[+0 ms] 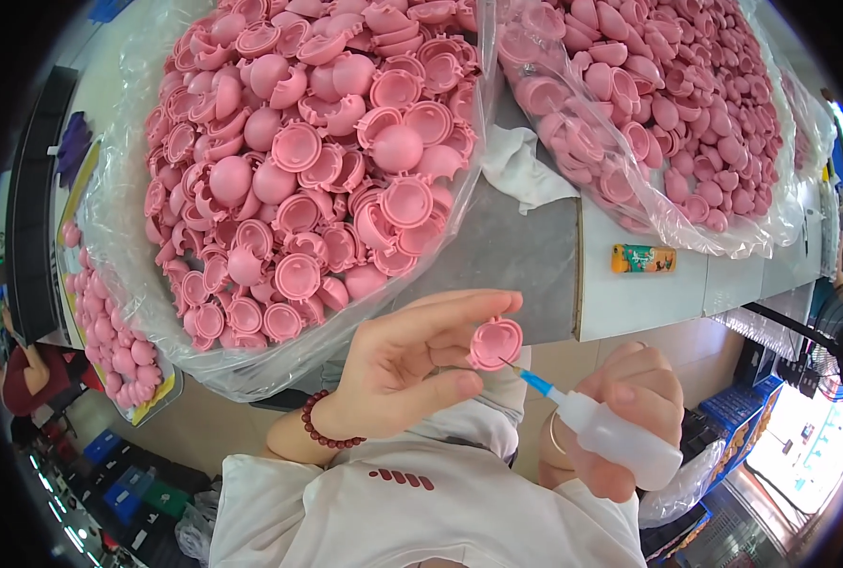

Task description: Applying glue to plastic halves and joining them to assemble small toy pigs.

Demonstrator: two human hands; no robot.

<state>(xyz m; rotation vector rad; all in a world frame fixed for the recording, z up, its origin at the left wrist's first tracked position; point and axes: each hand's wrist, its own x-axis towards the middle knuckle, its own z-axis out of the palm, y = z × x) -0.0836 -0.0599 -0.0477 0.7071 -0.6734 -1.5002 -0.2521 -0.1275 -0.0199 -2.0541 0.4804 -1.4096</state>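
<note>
Between the fingers and thumb of my left hand [407,360] is a pink plastic half shell [494,343], its hollow side showing. My right hand [635,402] grips a translucent white squeeze bottle [620,440] with a blue tip and a thin needle. The needle's end is at the lower rim of the shell; whether it touches cannot be made out. Just beyond my left hand, a clear plastic bag [474,213] lies spread with a heap of similar pink shells [298,147] in it.
A second clear bag [672,222] at the far right holds more pink shells [668,95]. A white cloth [526,170] lies between the bags on the grey table [526,256]. An orange and green lighter [643,258] rests to the right. At left, a tray [161,393] carries pink pieces.
</note>
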